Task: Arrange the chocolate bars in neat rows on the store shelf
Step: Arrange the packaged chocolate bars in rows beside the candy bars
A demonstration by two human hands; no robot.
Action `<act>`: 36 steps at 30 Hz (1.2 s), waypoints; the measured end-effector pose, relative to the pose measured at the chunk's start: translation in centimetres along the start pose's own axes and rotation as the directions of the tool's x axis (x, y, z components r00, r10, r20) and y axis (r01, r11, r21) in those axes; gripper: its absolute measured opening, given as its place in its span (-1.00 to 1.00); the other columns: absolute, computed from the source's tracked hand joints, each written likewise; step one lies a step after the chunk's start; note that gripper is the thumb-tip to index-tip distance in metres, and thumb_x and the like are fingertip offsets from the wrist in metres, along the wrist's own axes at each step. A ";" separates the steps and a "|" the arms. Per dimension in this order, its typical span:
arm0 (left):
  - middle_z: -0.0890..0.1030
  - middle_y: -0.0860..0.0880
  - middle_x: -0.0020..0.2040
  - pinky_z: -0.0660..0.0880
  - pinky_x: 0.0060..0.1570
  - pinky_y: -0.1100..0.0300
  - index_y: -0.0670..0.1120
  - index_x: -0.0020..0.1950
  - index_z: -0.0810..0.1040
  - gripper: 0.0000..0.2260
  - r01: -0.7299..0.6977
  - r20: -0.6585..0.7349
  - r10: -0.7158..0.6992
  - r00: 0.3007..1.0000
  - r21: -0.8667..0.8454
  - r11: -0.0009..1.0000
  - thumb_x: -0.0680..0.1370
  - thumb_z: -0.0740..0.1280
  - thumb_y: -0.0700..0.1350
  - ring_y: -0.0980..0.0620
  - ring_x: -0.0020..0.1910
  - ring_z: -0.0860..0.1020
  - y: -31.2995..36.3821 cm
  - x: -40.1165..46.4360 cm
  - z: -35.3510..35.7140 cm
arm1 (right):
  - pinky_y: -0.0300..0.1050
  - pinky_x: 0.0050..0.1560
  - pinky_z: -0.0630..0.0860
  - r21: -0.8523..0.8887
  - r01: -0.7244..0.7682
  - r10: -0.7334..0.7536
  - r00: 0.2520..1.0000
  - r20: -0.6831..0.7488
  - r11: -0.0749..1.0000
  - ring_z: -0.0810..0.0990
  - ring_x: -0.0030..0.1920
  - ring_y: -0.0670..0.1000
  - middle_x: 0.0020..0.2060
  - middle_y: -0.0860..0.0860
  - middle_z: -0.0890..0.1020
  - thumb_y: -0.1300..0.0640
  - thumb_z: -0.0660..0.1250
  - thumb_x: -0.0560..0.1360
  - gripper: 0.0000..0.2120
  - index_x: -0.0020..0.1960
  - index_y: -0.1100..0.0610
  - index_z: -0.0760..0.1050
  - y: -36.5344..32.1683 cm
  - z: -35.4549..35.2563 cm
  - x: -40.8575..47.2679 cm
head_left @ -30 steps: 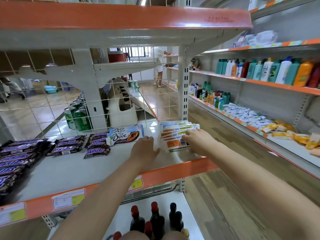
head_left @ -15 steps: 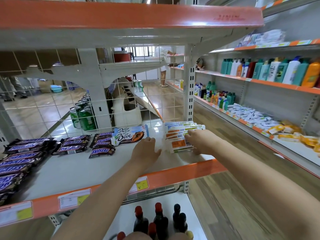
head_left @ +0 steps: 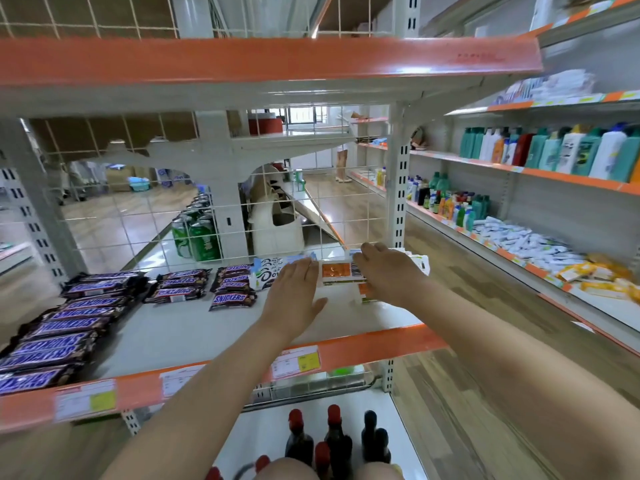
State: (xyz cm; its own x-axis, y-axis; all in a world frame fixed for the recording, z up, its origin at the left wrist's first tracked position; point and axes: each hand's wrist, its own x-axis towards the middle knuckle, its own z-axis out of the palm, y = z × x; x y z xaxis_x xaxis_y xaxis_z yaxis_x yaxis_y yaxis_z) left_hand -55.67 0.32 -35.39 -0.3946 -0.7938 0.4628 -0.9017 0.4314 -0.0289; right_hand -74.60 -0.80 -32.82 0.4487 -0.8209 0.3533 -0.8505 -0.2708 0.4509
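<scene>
- Change since half a second ago: both hands have moved farther back along the shelf (head_left: 194, 327), toward the wire mesh back panel (head_left: 138, 216).
- The left hand (head_left: 294, 289), which was curled beside the white-and-orange chocolate bars (head_left: 337, 271), now lies flat with fingers straight and together, palm down, partly over the Dove bar (head_left: 268, 273).
- The right hand (head_left: 389, 271) has advanced with the bars; they now sit close against the mesh panel, where earlier they fanned out nearer the shelf's front edge.
- Right hand state: fingers spread and laid over the right part of the white-and-orange bars, pressing down on them; no curled grip is visible.
- The white-and-orange bars lie between the two hands, the topmost showing an orange panel and a barcode; the lower ones project from under the right hand toward the front edge.
- The Dove bar lies just left of those bars, its right end under the left hand's fingertips.
- The Snickers bars (head_left: 232, 299) lie in short stacks left of the Dove bar, well apart from both hands, with a longer row running on to the shelf's left end.
</scene>
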 end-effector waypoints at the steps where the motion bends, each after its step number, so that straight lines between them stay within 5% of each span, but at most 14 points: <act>1: 0.16 -0.13 0.50 -0.03 0.46 0.17 -0.20 0.51 0.07 -0.39 0.003 -0.005 -0.003 1.000 0.004 1.000 0.58 0.20 0.06 -0.03 0.49 0.11 -0.3 -0.3 -0.3 | -0.22 -0.56 0.29 0.022 0.004 -0.004 1.000 -0.001 1.000 0.57 -0.37 0.13 -0.26 0.14 0.57 0.19 0.57 -0.02 -0.55 -0.17 0.24 0.55 -0.5 -0.2 0.1; 6: 0.10 -0.13 0.52 -0.07 0.46 0.15 -0.18 0.52 0.04 -0.39 0.043 0.014 -0.043 0.999 0.049 0.998 0.59 0.19 0.06 -0.04 0.50 0.07 -2.4 -2.0 -1.1 | -0.09 -0.34 0.29 0.135 0.033 -0.024 0.997 -0.068 0.990 0.55 -0.03 0.22 0.02 0.21 0.51 0.27 0.38 0.30 -0.60 0.12 0.31 0.47 -3.6 -1.5 1.0; 11: 0.33 -0.19 0.40 0.10 0.42 0.11 -0.22 0.46 0.23 -0.46 0.036 -0.022 -0.035 0.999 0.024 0.999 0.55 0.29 -0.05 -0.13 0.41 0.26 -4.1 -3.1 -1.4 | -0.10 -0.31 0.27 0.131 0.099 -0.084 0.990 -0.114 0.987 0.56 -0.01 0.21 0.08 0.20 0.52 0.24 0.39 0.29 -0.56 0.16 0.27 0.48 -6.6 -2.4 1.7; 15: 0.46 -0.13 0.27 0.21 0.31 0.13 -0.17 0.38 0.35 -0.57 0.038 -0.018 -0.037 0.999 0.037 0.999 0.54 0.28 -0.07 -0.11 0.29 0.37 -5.4 -3.7 -1.5 | -0.24 -0.51 0.31 0.063 0.172 -0.165 0.980 -0.107 0.983 0.57 -0.36 0.07 -0.24 0.10 0.60 0.11 0.58 -0.12 -0.49 -0.19 0.18 0.60 -8.0 -3.5 2.2; 17: 0.53 -0.18 0.19 0.29 0.27 0.07 -0.21 0.30 0.44 -0.60 0.031 -0.056 -0.029 0.998 0.042 0.999 0.49 0.35 -0.13 -0.17 0.21 0.45 -5.9 -4.0 -1.5 | -0.24 -0.50 0.40 0.059 0.187 -0.175 0.969 -0.173 0.981 0.56 -0.39 0.05 -0.30 0.07 0.59 0.08 0.58 -0.16 -0.49 -0.22 0.15 0.60 -8.2 -3.3 2.3; 21: 0.62 -0.22 0.01 0.48 0.08 -0.03 -0.27 0.13 0.57 -0.60 0.027 -0.123 -0.021 0.992 0.042 0.999 0.32 0.50 -0.21 -0.25 0.01 0.57 -6.8 -3.9 -1.3 | -0.05 0.03 0.42 0.255 0.118 -0.078 0.984 -0.161 0.960 0.49 0.14 0.13 0.15 0.10 0.50 -0.01 0.38 0.40 -0.46 0.31 0.15 0.39 -7.0 -3.2 2.2; 23: 0.64 -0.20 -0.03 0.52 0.00 -0.02 -0.26 0.09 0.59 -0.59 0.020 -0.146 -0.014 0.989 0.044 0.999 0.28 0.54 -0.21 -0.24 -0.05 0.59 -7.1 -4.1 -1.4 | -0.04 0.18 0.36 0.491 -0.030 0.057 0.998 -0.039 0.870 0.40 0.27 0.08 0.28 0.05 0.42 -0.10 0.31 0.48 -0.42 0.41 0.10 0.26 -6.2 -3.6 2.0; 26: 0.63 -0.20 -0.01 0.52 0.02 -0.04 -0.26 0.10 0.57 -0.58 0.030 -0.178 -0.026 0.984 0.019 0.999 0.30 0.54 -0.20 -0.24 -0.03 0.59 -7.4 -4.2 -1.3 | -0.10 0.14 0.41 0.788 -0.305 0.260 0.947 0.189 0.536 0.46 0.21 0.05 0.24 0.04 0.47 -0.13 0.34 0.47 -0.44 0.36 0.11 0.33 -4.9 -4.1 1.9; 29: 0.64 -0.19 -0.06 0.54 -0.04 -0.05 -0.27 0.06 0.59 -0.57 0.014 -0.201 -0.006 0.980 0.039 0.999 0.26 0.58 -0.18 -0.23 -0.10 0.61 -7.1 -4.2 -1.2 | -0.18 -0.10 0.40 0.839 -0.434 0.267 0.894 0.359 0.327 0.50 -0.04 0.02 -0.08 0.03 0.56 -0.06 0.32 0.50 -0.60 0.14 0.25 0.51 -4.3 -3.9 2.2; 33: 0.66 -0.15 -0.14 0.58 -0.16 0.01 -0.23 -0.04 0.61 -0.54 -0.007 -0.215 0.020 0.976 0.059 0.998 0.13 0.64 -0.16 -0.17 -0.20 0.63 -6.6 -4.3 -1.3 | -0.17 -0.11 0.52 0.884 -0.462 0.263 0.863 0.431 0.071 0.50 -0.20 -0.01 -0.30 0.02 0.52 0.13 0.36 0.50 -0.82 -0.06 0.27 0.55 -4.3 -3.5 2.1; 36: 0.65 -0.17 -0.08 0.57 -0.09 0.00 -0.25 0.01 0.61 -0.54 0.005 -0.199 0.004 0.980 0.045 0.999 0.18 0.62 -0.16 -0.19 -0.13 0.63 -6.6 -4.4 -1.1 | -0.25 -0.20 0.48 0.886 -0.462 0.264 0.860 0.437 0.039 0.49 -0.26 -0.04 -0.31 0.02 0.51 0.13 0.38 0.49 -0.88 -0.12 0.19 0.51 -4.4 -3.6 1.9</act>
State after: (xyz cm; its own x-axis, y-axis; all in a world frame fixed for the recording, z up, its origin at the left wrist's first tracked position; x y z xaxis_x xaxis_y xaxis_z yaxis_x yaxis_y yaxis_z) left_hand -47.79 1.46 -36.23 -0.3554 -0.6906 0.6299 -0.9105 0.4082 -0.0662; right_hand -69.02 0.62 -31.22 0.0413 -0.9971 0.0645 -0.4836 -0.0765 -0.8719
